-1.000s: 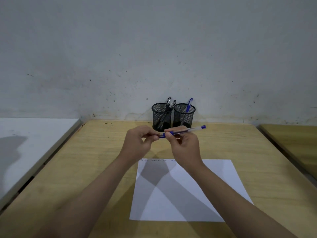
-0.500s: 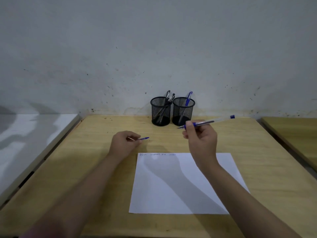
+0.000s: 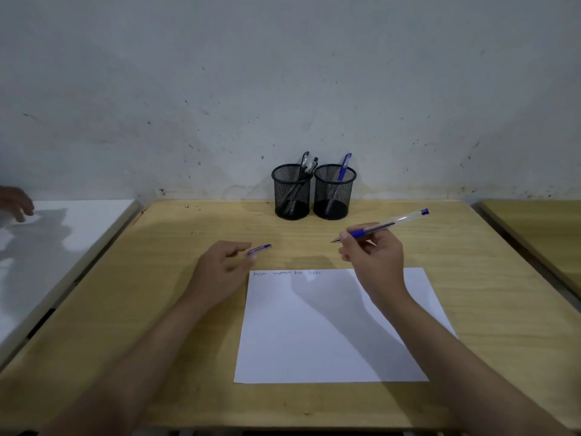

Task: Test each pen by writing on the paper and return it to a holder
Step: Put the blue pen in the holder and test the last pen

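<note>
My right hand (image 3: 374,256) grips an uncapped blue pen (image 3: 382,227) above the top right of the white paper (image 3: 327,328), tip pointing left. My left hand (image 3: 221,269) rests on the wooden desk (image 3: 163,278) left of the paper and pinches the pen's blue cap (image 3: 259,249). A line of handwriting runs along the paper's top edge. Two black mesh holders stand at the back by the wall: the left holder (image 3: 292,191) has two dark pens, the right holder (image 3: 334,191) has one blue pen.
A white table (image 3: 63,243) adjoins the desk on the left, with another person's hand (image 3: 15,202) at its far edge. Another wooden desk (image 3: 540,231) stands to the right across a narrow gap. The grey wall is just behind the holders.
My hands pulled the cap off the pen and moved apart: the left went down to the desk with the cap, the right swung right with the pen. Another person's hand appeared at far left.
</note>
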